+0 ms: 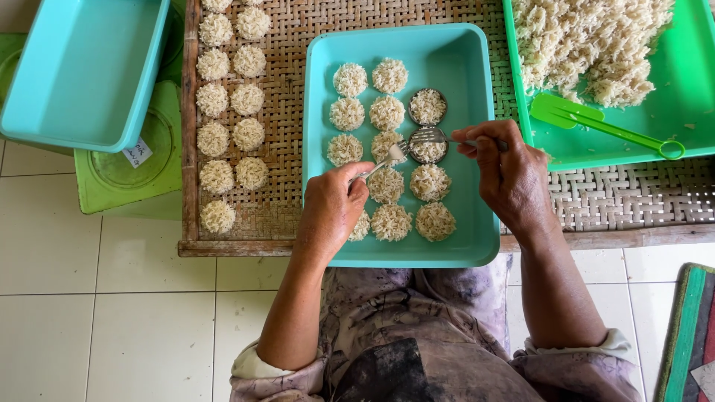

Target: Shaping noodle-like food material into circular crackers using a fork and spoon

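My left hand [333, 208] grips a metal fork [389, 157] whose tines point at a round metal ring mould [429, 150] in the turquoise tray [477, 231]. A second fork [426, 136] is held in my right hand [509, 173], its tines over the same mould, which is filled with pale shredded rice-like mix. Another filled ring mould [427, 106] sits just above it. Several round pale cakes [387, 113] lie in rows in the tray.
A woven bamboo mat [287, 97] holds two columns of finished cakes [231, 100] at left. A green tray [670, 112] at right holds a heap of loose mix [588, 41] and a green plastic fork [596, 123]. An empty turquoise tub [86, 71] stands at far left.
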